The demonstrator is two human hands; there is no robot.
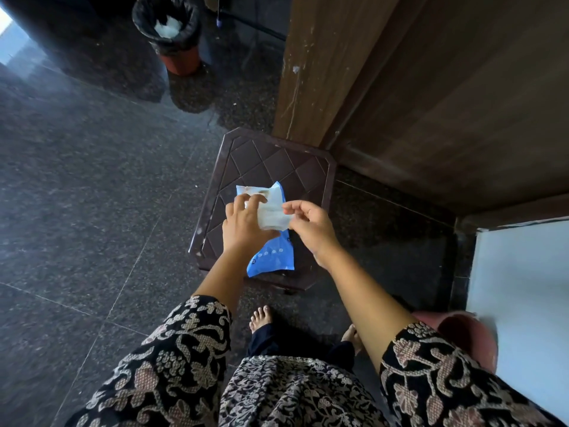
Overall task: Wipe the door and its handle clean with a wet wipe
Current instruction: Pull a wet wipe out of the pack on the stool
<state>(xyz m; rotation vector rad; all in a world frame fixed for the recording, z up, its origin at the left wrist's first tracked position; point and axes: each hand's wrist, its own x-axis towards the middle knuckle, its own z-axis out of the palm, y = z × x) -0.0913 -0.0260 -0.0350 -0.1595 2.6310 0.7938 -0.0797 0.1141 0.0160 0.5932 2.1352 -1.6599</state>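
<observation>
A blue wet-wipe packet (272, 255) lies on a dark brown plastic stool (264, 161) in the middle of the view. Above the packet, a folded white wet wipe (272, 215) is held between both hands. My left hand (244, 223) grips its left side with fingers curled over the top. My right hand (309, 224) pinches its right edge between thumb and fingertips. The brown wooden door (446, 97) stands to the right behind the stool; its handle is out of view.
A bin with a black liner (167, 26) and white waste stands on the dark granite floor (92, 180) at the top. A wooden door frame (311, 66) rises behind the stool. A white surface (523, 288) and a reddish tub (462, 334) sit at the right.
</observation>
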